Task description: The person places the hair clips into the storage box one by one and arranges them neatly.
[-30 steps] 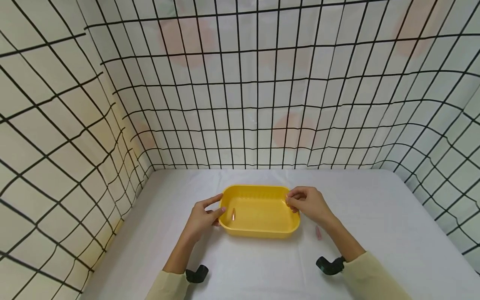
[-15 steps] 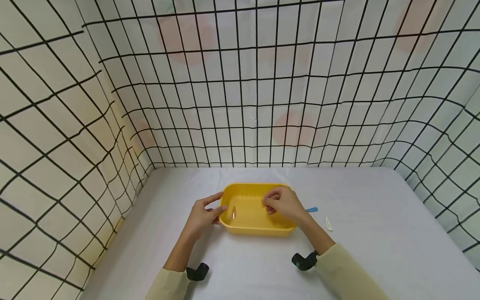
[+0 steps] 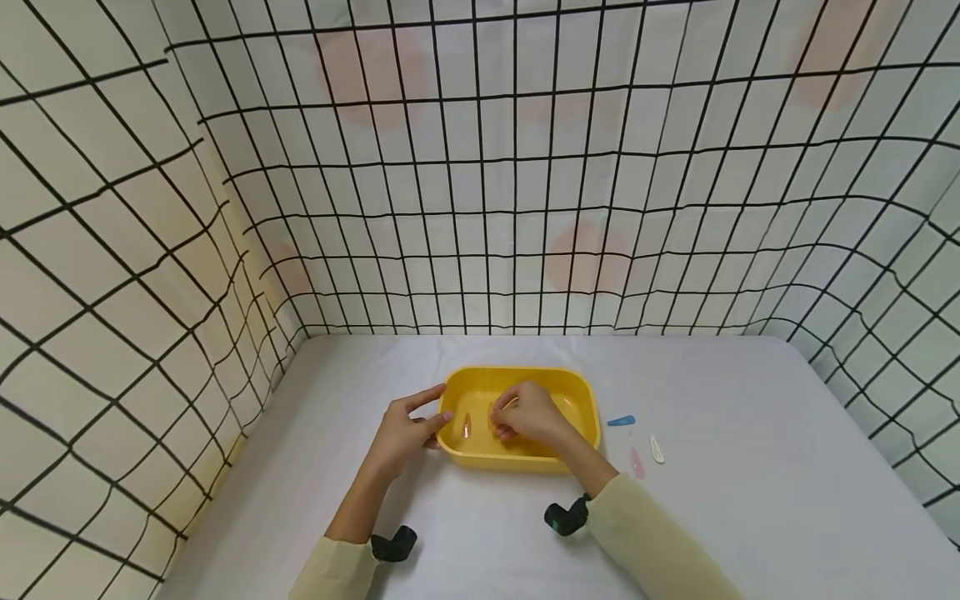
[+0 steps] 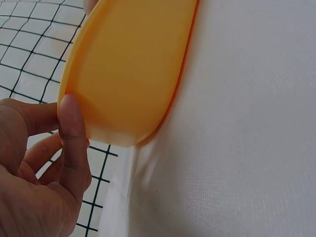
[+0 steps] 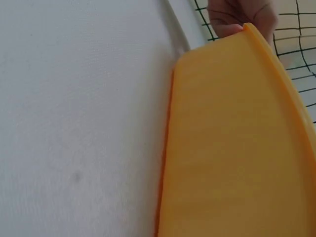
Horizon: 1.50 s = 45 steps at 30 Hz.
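A shallow yellow plastic tray (image 3: pixel 525 461) sits on the white-covered table. My left hand (image 3: pixel 401 437) grips its left end, thumb over the rim and fingers outside; the left wrist view shows this hand (image 4: pixel 54 168) close up. Inside the tray near that end lies an orange snap hair clip (image 3: pixel 467 426). Over the middle of the tray, my right hand (image 3: pixel 528 412) has its thumb and fingertips pinched together low over the floor, holding a small hair clip mostly hidden by the fingers. In the right wrist view the tray (image 5: pixel 232 148) fills the right side.
To the right of the tray lie a blue hair clip (image 3: pixel 621 421), a white one (image 3: pixel 657 449) and a pink one (image 3: pixel 637 462). A black wire grid (image 3: pixel 515 250) stands behind the table and along both sides. Black wrist cameras sit at both cuffs.
My right hand has moved left from the tray's right rim to its middle, uncovering the blue and white clips on the table. The left hand has kept its grip on the tray.
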### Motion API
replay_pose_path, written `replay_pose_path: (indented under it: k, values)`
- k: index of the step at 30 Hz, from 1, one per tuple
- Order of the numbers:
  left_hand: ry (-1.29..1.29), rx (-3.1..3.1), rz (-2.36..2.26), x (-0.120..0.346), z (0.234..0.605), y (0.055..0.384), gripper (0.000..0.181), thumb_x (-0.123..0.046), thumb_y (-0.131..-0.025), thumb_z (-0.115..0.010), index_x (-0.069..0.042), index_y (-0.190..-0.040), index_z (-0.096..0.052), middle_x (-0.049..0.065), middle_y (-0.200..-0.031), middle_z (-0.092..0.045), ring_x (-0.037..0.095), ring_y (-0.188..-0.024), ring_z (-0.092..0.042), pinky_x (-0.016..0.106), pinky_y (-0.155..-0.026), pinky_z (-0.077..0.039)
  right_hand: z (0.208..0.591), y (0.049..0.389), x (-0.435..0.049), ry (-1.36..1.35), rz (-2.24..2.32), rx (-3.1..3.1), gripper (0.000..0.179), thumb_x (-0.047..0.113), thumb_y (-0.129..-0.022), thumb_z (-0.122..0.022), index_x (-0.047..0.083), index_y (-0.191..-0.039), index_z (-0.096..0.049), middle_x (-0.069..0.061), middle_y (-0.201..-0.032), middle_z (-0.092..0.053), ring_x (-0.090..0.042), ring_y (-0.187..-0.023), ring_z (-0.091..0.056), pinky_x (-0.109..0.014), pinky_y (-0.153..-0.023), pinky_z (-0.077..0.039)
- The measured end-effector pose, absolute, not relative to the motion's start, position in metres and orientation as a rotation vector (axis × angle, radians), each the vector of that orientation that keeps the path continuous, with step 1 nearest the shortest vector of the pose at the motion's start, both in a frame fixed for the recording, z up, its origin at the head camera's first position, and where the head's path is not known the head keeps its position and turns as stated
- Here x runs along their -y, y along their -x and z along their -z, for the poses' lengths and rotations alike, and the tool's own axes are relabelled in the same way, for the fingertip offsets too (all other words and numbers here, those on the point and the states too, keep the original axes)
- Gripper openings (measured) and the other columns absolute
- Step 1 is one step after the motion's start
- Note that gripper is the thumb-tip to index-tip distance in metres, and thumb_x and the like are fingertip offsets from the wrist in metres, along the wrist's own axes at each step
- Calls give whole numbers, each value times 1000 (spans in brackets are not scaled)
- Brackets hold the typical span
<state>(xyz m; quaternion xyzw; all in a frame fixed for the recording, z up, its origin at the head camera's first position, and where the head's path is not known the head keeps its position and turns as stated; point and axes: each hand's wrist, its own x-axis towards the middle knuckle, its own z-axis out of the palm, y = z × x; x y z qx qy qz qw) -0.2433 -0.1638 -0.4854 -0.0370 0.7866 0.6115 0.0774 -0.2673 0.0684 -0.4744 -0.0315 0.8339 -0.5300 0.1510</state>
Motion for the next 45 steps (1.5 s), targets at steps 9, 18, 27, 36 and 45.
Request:
replay_pose_path:
  k: [9, 18, 27, 36, 45]
  values:
    - [96, -2341, -1845, 166, 486, 244, 53, -12, -93, -77, -20, -144, -63, 16, -149, -57, 17, -60, -66, 26, -60, -62, 484, 274, -50, 84, 1428, -2432, 4, 4, -91, -73, 0, -90, -73, -10, -73, -72, -17, -56, -69, -27, -58, -62]
    - [83, -2337, -1853, 164, 485, 245, 53, -12, -93, -77, -20, -143, -63, 15, -150, -56, 17, -62, -67, 26, -60, -62, 481, 274, -45, 65, 1352, -2459, 7, 5, -90, -75, 1, -85, -73, -11, -73, -71, -19, -56, -69, -28, -58, -62]
    - [96, -2335, -1855, 163, 484, 245, 54, -13, -92, -78, -21, -143, -63, 14, -151, -56, 16, -61, -65, 26, -59, -61, 479, 271, -48, 42, 1362, -2472, 11, 8, -88, -79, 3, -89, -70, -10, -71, -70, -20, -56, -68, -26, -57, -61]
    - [156, -2347, -1828, 165, 484, 241, 54, -17, -92, -79, -22, -143, -63, 14, -154, -52, 18, -65, -66, 27, -62, -62, 477, 265, -63, 97, 1401, -2514, 19, 18, -86, -83, 6, -97, -71, -7, -77, -71, -20, -63, -66, -25, -58, -57]
    - [150, -2329, -1839, 165, 485, 242, 54, -15, -92, -79, -23, -143, -63, 12, -153, -54, 18, -65, -66, 28, -62, -63, 465, 259, -99, 75, 1444, -2516, 24, 23, -88, -83, 10, -104, -70, -6, -95, -71, -23, -73, -70, -32, -71, -64]
